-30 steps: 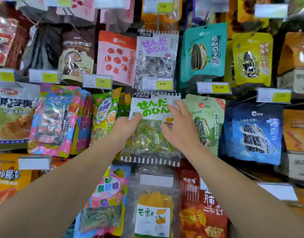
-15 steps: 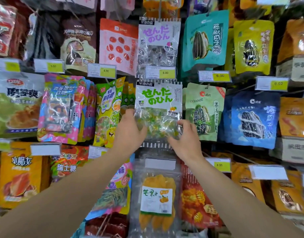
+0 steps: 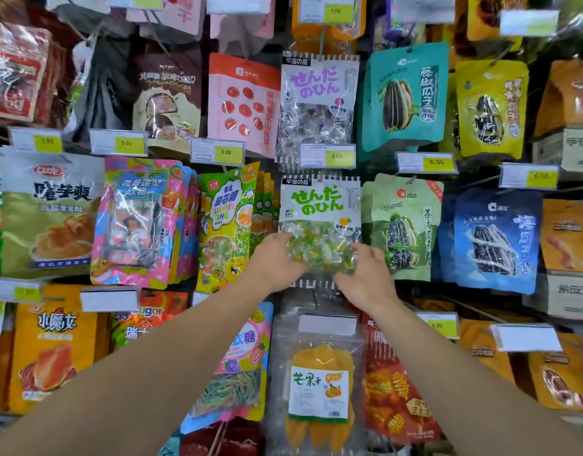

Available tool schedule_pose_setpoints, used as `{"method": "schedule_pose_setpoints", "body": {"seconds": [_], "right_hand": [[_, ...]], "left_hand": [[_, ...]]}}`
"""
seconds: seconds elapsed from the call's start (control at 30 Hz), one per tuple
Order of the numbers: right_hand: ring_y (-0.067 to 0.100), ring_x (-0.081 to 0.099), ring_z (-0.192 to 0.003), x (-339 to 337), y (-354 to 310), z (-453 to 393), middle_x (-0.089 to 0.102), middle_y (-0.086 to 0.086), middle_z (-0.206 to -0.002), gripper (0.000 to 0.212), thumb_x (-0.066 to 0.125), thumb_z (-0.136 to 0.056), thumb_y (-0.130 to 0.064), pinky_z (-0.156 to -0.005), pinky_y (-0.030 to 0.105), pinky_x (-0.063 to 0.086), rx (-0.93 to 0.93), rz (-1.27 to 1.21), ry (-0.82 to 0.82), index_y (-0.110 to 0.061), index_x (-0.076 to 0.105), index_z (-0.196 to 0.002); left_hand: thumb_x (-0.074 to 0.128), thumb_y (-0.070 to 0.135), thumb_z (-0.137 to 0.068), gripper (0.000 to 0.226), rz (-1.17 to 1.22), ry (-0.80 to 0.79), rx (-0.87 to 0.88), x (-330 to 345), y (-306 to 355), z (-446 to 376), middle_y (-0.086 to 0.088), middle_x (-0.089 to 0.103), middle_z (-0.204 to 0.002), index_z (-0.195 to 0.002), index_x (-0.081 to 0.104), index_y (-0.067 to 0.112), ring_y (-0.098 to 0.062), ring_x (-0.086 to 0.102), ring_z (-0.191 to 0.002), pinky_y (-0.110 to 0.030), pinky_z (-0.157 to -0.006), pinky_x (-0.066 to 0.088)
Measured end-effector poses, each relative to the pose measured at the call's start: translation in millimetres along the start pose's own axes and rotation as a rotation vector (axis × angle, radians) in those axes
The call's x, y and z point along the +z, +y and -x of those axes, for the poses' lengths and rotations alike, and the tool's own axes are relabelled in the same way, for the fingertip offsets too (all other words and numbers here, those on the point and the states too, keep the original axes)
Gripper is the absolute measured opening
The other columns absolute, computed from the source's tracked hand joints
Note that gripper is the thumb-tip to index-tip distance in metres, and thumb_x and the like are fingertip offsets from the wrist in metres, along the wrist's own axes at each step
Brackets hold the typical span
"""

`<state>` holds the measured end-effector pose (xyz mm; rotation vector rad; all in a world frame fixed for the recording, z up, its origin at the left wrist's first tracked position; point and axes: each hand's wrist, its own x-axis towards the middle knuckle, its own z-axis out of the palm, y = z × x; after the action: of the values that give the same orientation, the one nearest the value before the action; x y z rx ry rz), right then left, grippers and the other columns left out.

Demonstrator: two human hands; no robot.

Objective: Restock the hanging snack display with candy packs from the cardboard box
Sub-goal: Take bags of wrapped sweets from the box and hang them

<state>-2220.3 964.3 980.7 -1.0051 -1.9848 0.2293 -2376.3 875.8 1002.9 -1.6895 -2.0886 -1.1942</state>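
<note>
Green candy pack held on the hanging display

The green candy pack (image 3: 319,225) is gripped at its lower corners by the left hand (image 3: 273,258) and the right hand (image 3: 366,274), fingers curled round its clear part. It is hung below a purple-lettered pack (image 3: 318,106), between the sour candy pack (image 3: 226,225) and a sunflower seed pack (image 3: 402,225).

Green candy pack (image 3: 319,205) hemmed by sour-candy packs (image 3: 226,225) left, seed pouch (image 3: 402,225) right.
</note>
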Motion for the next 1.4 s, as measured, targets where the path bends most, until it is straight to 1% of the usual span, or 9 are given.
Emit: {"method": "schedule_pose_setpoints", "body": {"seconds": [0.23,0.37,0.57,0.67,0.87,1.03,1.17,1.23,1.4], "right_hand": [[0.026,0.049,-0.122,-5,-20,22,0.031,0.002,-0.147,0.065,0.062,-0.09,-0.036,-0.094,0.035,0.041,0.073,0.106,0.017,-0.017,0.035,-0.146],[0.026,0.049,-0.125,-9,-35,45,0.029,0.004,-0.151,0.067,0.062,-0.091,-0.033,-0.098,0.033,0.041,0.111,0.126,0.017,-0.015,0.034,-0.149],[0.028,0.051,-0.122,5,-62,105,0.038,0.009,-0.146,0.062,0.063,-0.09,-0.03,-0.096,0.03,0.04,0.127,0.161,-0.014,-0.014,0.042,-0.145],[0.03,0.048,-0.128,19,-75,147,0.04,0.012,-0.145,0.061,0.063,-0.09,-0.03,-0.102,0.032,0.039,0.15,0.208,-0.081,-0.013,0.042,-0.145],[0.034,0.048,-0.127,60,-100,252,0.043,0.013,-0.143,0.061,0.062,-0.085,-0.034,-0.102,0.037,0.042,0.181,0.255,-0.253,-0.013,0.046,-0.14],[0.036,0.051,-0.123,103,-113,361,0.047,0.012,-0.136,0.059,0.061,-0.083,-0.035,-0.101,0.039,0.044,0.166,0.25,-0.391,-0.013,0.05,-0.136],[0.034,0.047,-0.127,142,-136,454,0.046,0.012,-0.138,0.061,0.063,-0.083,-0.033,-0.107,0.04,0.04,0.147,0.227,-0.552,-0.01,0.047,-0.138],[0.035,0.046,-0.126,157,-145,491,0.045,0.012,-0.137,0.062,0.064,-0.083,-0.031,-0.107,0.039,0.039,0.154,0.247,-0.612,-0.01,0.045,-0.139],[0.032,0.043,-0.129,213,-181,582,0.045,0.007,-0.139,0.057,0.061,-0.083,-0.035,-0.106,0.037,0.039,0.156,0.286,-0.817,-0.014,0.048,-0.134]], "left_hand": [[0.069,0.025,-0.085,0.066,0.112,-0.026,0.095,-13,-5,21,-0.008,0.047,-0.146,-0.144,0.043,0.012,-0.024,0.046,-0.131,-0.024,-0.101,0.037],[0.068,0.025,-0.086,0.068,0.196,-0.056,0.114,-24,-18,36,-0.007,0.047,-0.147,-0.147,0.04,0.014,-0.026,0.047,-0.132,-0.033,-0.107,0.041],[0.068,0.031,-0.084,0.059,0.293,-0.085,0.081,-36,-50,84,-0.005,0.061,-0.133,-0.139,0.052,0.015,-0.023,0.058,-0.12,-0.028,-0.098,0.044],[0.067,0.036,-0.084,0.057,0.338,-0.122,0.028,-39,-67,128,-0.004,0.059,-0.137,-0.135,0.055,0.013,-0.023,0.057,-0.122,-0.031,-0.102,0.043],[0.067,0.024,-0.088,0.049,0.361,-0.21,-0.069,-43,-116,239,-0.005,0.06,-0.135,-0.134,0.057,0.013,-0.019,0.059,-0.12,-0.02,-0.094,0.038],[0.068,0.032,-0.087,0.052,0.304,-0.313,-0.204,-52,-170,352,-0.001,0.059,-0.136,-0.135,0.056,0.016,-0.021,0.059,-0.119,-0.029,-0.099,0.043],[0.066,0.024,-0.09,0.043,0.257,-0.415,-0.306,-72,-215,447,-0.006,0.066,-0.125,-0.131,0.059,0.013,-0.024,0.062,-0.113,-0.023,-0.085,0.042],[0.065,0.029,-0.09,0.045,0.184,-0.46,-0.334,-83,-232,483,-0.009,0.069,-0.119,-0.132,0.058,0.017,-0.026,0.063,-0.109,-0.027,-0.082,0.044],[0.063,0.028,-0.091,0.052,0.085,-0.573,-0.424,-112,-294,573,-0.008,0.059,-0.136,-0.14,0.051,0.016,-0.025,0.055,-0.124,-0.028,-0.094,0.04]]}}
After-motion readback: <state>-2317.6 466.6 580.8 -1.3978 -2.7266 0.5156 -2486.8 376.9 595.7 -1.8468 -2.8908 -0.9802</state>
